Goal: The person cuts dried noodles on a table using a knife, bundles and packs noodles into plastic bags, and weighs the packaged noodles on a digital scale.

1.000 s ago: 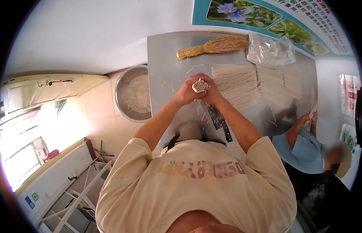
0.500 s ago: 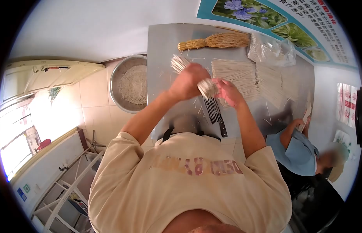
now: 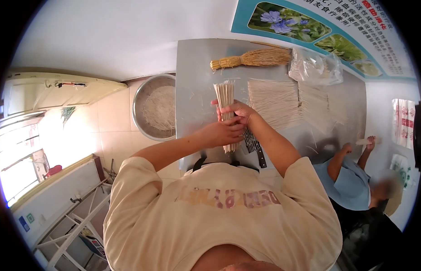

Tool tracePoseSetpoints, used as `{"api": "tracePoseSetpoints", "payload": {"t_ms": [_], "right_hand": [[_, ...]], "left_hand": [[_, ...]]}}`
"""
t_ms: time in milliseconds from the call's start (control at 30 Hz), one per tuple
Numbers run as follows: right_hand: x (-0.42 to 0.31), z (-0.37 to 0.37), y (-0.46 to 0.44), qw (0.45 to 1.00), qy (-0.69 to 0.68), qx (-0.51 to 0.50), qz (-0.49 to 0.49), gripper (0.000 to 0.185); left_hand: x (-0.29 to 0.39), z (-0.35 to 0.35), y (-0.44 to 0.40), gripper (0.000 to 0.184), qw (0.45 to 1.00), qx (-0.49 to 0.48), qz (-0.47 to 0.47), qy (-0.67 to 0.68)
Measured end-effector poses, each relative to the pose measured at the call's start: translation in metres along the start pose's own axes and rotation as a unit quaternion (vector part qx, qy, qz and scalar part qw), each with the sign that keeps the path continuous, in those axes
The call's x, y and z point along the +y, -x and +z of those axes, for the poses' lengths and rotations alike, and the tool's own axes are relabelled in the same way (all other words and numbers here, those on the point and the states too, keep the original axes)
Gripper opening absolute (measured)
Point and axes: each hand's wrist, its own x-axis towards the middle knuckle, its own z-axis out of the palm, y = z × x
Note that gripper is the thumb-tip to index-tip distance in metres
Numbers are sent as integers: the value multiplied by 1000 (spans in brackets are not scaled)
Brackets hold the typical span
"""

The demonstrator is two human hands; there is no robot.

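A thick bundle of pale thin sticks (image 3: pixel 225 95) stands out between my hands above the metal table (image 3: pixel 197 63). My left hand (image 3: pixel 222 133) is wrapped round its lower part. Just above it, my right hand (image 3: pixel 240 111) grips the bundle's middle, with fingers round the far side. Beneath the hands lies a slotted cleaver (image 3: pixel 261 158) with a black handle, its blade partly hidden. To the right, rows of similar pale sticks (image 3: pixel 274 101) are spread on the table.
A straw brush (image 3: pixel 251 58) and a clear plastic bag (image 3: pixel 314 67) lie at the table's back. Left of the table is a metal basin (image 3: pixel 136 108) holding pale strands. At the right, a person in blue (image 3: pixel 348 183) holds a pale bundle (image 3: pixel 366 142).
The bundle has turned from tilted to lengthwise, its far end away from me. My right hand, open beside it half a second ago, has closed on it. The other person's hands have moved.
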Motion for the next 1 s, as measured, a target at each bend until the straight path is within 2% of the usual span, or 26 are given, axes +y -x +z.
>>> {"api": "tracePoseSetpoints", "payload": {"t_ms": [67, 133, 167, 200, 233, 267, 300, 367, 400, 467, 500, 533, 600, 633, 700, 800, 833, 900, 1000], "right_hand": [[-8, 3, -2, 999, -1, 34, -28, 50], [-14, 0, -7, 996, -1, 69, -56, 44], [-14, -2, -10, 987, 39, 104, -116, 39], [-12, -3, -12, 972, 78, 139, -175, 35], [-9, 0, -12, 963, 97, 157, -196, 35], [-10, 9, -10, 964, 93, 156, -193, 35], [-13, 21, -7, 944, 178, 169, -219, 37], [-8, 29, -7, 900, 299, 168, -270, 41], [-1, 21, -9, 902, 296, 167, -268, 41], [10, -2, -16, 853, 425, 178, -245, 44], [5, 6, -9, 854, 395, 176, -289, 48], [4, 0, -9, 853, 395, 180, -291, 48], [7, -9, -4, 760, 536, 173, -324, 49], [9, -12, -2, 761, 535, 174, -323, 49], [12, -14, 2, 805, 486, 165, -298, 48], [10, -13, 5, 782, 506, 172, -321, 50], [6, -11, 8, 782, 505, 173, -322, 50], [-1, -8, 15, 815, 468, 151, -305, 51], [1, -12, 16, 812, 479, 164, -290, 55]], "left_hand": [[1, -24, 7, 31, 997, 69, -29, 3], [-1, -47, 21, 58, 968, -16, -212, 136], [-10, -34, 46, 62, 933, 66, -302, 183], [-22, -19, 66, 68, 882, 145, -388, 227], [-38, -19, 62, 71, 793, 219, -464, 329], [-52, -19, 57, 74, 681, 287, -529, 418], [-59, -12, 53, 74, 677, 286, -534, 418], [-67, 2, 44, 69, 629, 252, -428, 597], [-65, 3, 38, 69, 628, 251, -431, 598], [-68, 2, 28, 69, 667, 213, -445, 559], [-68, 27, 34, 68, 689, 233, -430, 535], [-71, 29, 33, 68, 691, 231, -427, 536], [-68, 30, 34, 67, 785, 206, -396, 430], [-68, 28, 32, 67, 785, 205, -396, 431], [-68, 23, 30, 65, 823, 177, -381, 383], [-74, 25, 35, 66, 858, 154, -347, 347], [-75, 23, 40, 66, 859, 153, -345, 347], [-76, 14, 48, 65, 818, 119, -404, 392], [-77, 7, 41, 62, 838, 114, -375, 380]]}}
